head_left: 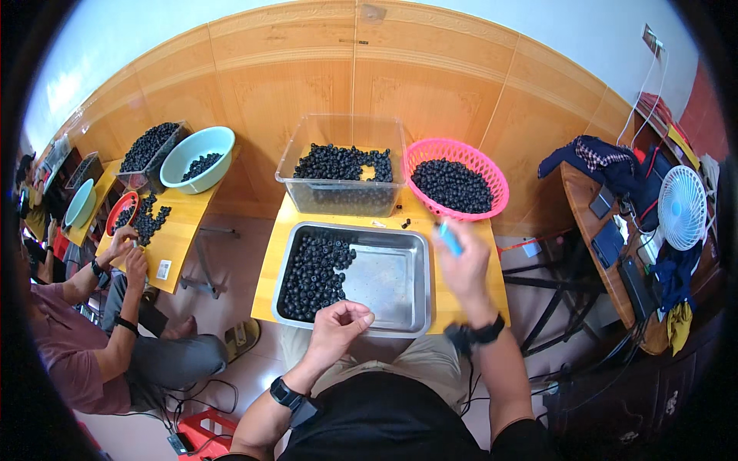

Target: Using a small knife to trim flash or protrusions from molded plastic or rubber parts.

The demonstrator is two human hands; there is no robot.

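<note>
My left hand is at the near edge of a metal tray, thumb and forefinger pinched together. Whatever it may hold is too small to make out. Dark round berry-like pieces fill the tray's left part, while its right part is bare metal. To the right of the tray, my right hand is blurred by motion, closed round a small light-blue tool. This hand is just in front of a pink basket heaped with dark round pieces.
Behind the tray stands a clear plastic bin with more dark pieces. A yellow table carries these containers. At left, a person works at another table with a mint bowl. A white fan stands at right.
</note>
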